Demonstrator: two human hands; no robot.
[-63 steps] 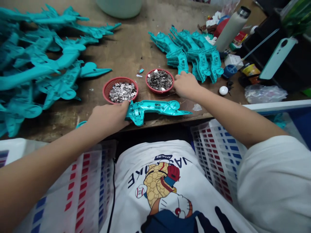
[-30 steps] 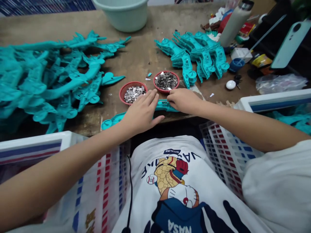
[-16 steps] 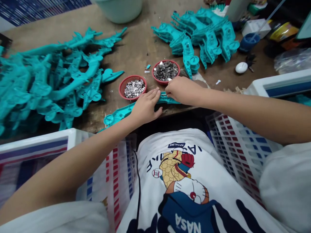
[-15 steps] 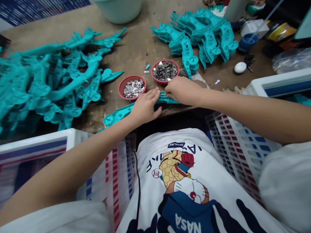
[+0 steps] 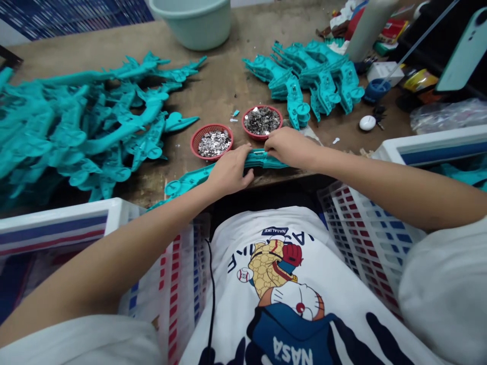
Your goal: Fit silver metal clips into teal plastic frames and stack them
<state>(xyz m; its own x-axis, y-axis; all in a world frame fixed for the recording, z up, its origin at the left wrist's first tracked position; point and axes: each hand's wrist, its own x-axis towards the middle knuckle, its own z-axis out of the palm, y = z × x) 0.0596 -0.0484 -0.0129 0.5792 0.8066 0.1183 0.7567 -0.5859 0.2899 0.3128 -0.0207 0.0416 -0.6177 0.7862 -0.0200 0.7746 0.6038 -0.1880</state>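
Note:
A long turquoise plastic part (image 5: 192,180) lies along the table's near edge, below two red baskets. My left hand (image 5: 230,170) is laid over its middle, fingers on top and thumb at the near side, gripping it. At the part's right portion, my right hand (image 5: 291,147) is closed, its fingertips pinched down against the turquoise surface. Whatever small thing sits between those fingertips is hidden. Shiny flat metal pieces fill the left red basket (image 5: 193,143). Darker small metal pieces fill the right red basket (image 5: 244,128), just beyond my right hand.
Similar turquoise parts are heaped at left (image 5: 83,124) and stacked at back right (image 5: 294,96). A pale green basin (image 5: 194,25) stands at the back. White plastic crates (image 5: 114,218) flank my lap. A blue pot (image 5: 376,91) and a white egg-shaped object (image 5: 367,122) sit right.
The view has tilted slightly up, so the table things appear lower. Both hands stay at the same places on the turquoise part, with the right fingertips still pinched against it.

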